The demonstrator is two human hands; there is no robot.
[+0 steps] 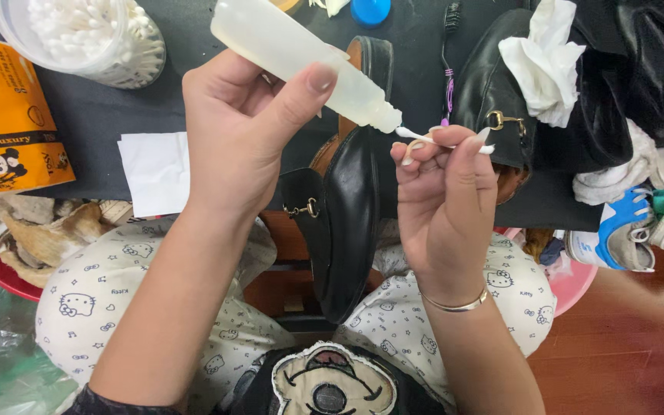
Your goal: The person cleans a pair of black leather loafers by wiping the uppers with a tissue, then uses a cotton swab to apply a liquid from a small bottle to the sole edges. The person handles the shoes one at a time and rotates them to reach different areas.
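while the left hand [232, 131] wraps its fingers and thumb tight round a translucent squeeze bottle [301, 58], the bottle tilts down to the right so that its nozzle touches the tip of a cotton swab [443, 142]. the right hand [447, 207] pinches that swab between thumb and curled fingertips, the other fingers folded into the palm; a thin bangle [459, 305] sits on its wrist.

all places below are told from the black loafer [347, 223] that lies lengthwise between the two hands, its toe toward the person's lap and its small gold buckle on the left of its upper. the bottle is just above the loafer's heel, the swab up and to the right of it. both hands hover over it; i cannot tell whether either wrist touches it. a second black loafer [493, 84] lies up and to the right, a crumpled white tissue [547, 65] stuffed in its opening. between the two loafers lies a toothbrush [449, 69], bristles up at the far end. far up and to the left stands a clear tub of swabs [78, 38], with an orange packet [5, 123] below that. a white sheet [155, 173] lies left of the loafer, partly behind the left wrist. well to the right lie white and blue sneakers [632, 230]. a blue cap [370, 9] shows straight above.
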